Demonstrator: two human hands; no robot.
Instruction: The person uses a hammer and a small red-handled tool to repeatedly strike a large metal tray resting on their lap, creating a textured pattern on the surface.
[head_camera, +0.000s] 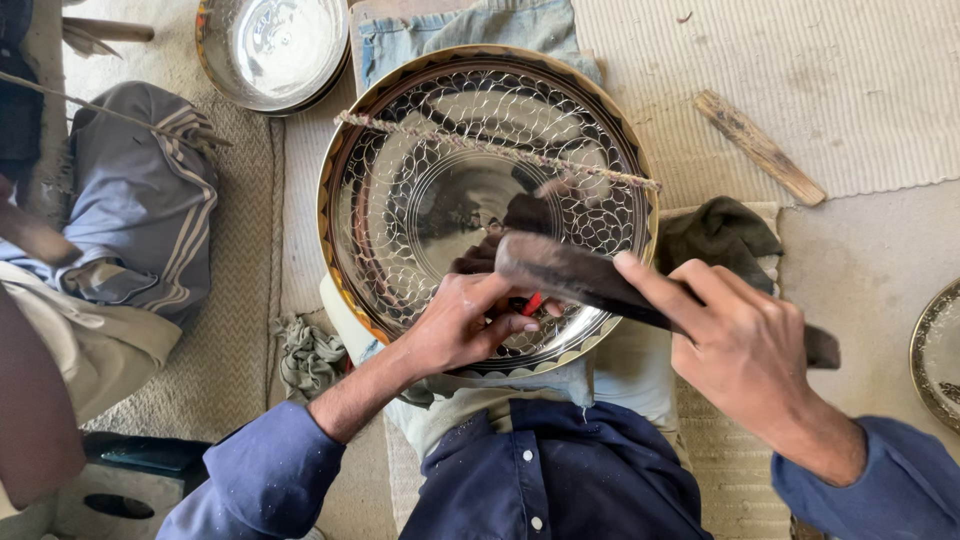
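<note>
Two hands work over a large round metal tray (430, 150) that rests tilted against the person's lap on the matted floor (830, 80), its near rim touching the pale cloth over the knees. The tray is polished to a mirror shine, engraved with a scale-like net of curved lines around plain concentric rings, and edged with a brass-coloured rim. A twisted cord (500, 150) stretches across its upper half. The right hand (745, 350) reaches in from the right, wrist bent, fingers closed around a dark, flat, worn tool (570, 272) blurred over the tray's lower part. The left hand (462, 325) lies on the tray's near edge, fingers curled about a small red-handled tool (532, 303) pressed to the metal.
</note>
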